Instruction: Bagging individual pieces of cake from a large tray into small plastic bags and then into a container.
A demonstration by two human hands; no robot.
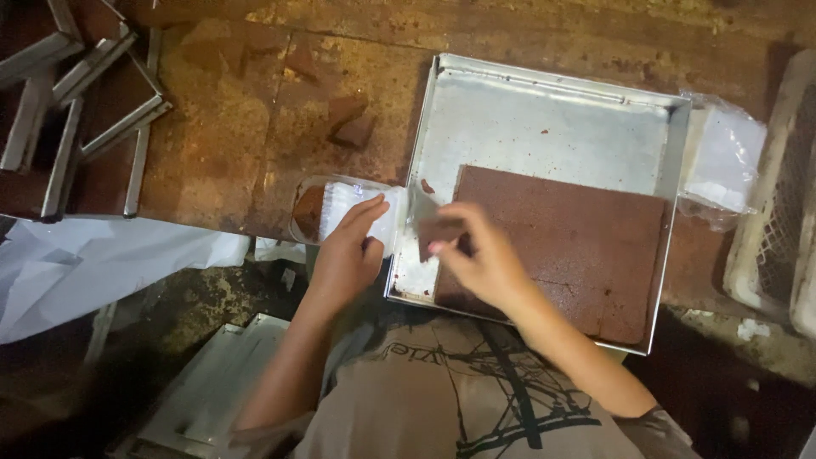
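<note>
Right hand pinches brown cake slice over metal tray; left hand grips clear plastic container on desk.

The baking tray is showing dull, scuffed sheet metal. The brown cake slab in it is looking matt and finely grainy. The small container is gleaming as clear, glossy plastic. The worktop is appearing rough, stained and mottled brown.
</note>
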